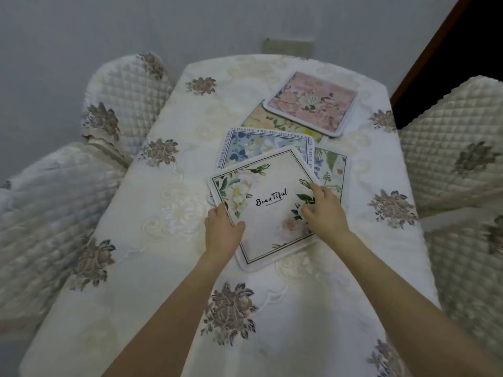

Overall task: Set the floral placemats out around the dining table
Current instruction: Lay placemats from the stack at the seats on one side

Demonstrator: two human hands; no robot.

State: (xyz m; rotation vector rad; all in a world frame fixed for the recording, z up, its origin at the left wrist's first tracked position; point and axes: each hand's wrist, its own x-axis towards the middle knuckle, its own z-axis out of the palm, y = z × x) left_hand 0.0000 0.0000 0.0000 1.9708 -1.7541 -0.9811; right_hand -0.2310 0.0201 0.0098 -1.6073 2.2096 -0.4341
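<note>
Several floral placemats lie overlapping in the middle of the dining table [141,268]. On top, nearest me, is a cream placemat [268,210] printed "Beautiful", turned askew. My left hand [221,231] pinches its left edge, thumb on top. My right hand [324,210] rests on its right side with fingers curled at the edge. Partly beneath it lie a blue-flowered placemat [261,144] with lettering round its border and a green-leaf placemat [330,165]. Farther back, a pink placemat [313,102] covers part of a yellow placemat [266,119].
The table wears a cream embroidered cloth with brown flower motifs. Quilted covered chairs stand at the left [119,99], near left [49,213] and right [449,148]. A grey wall is behind, with a dark doorway [462,55] at the upper right.
</note>
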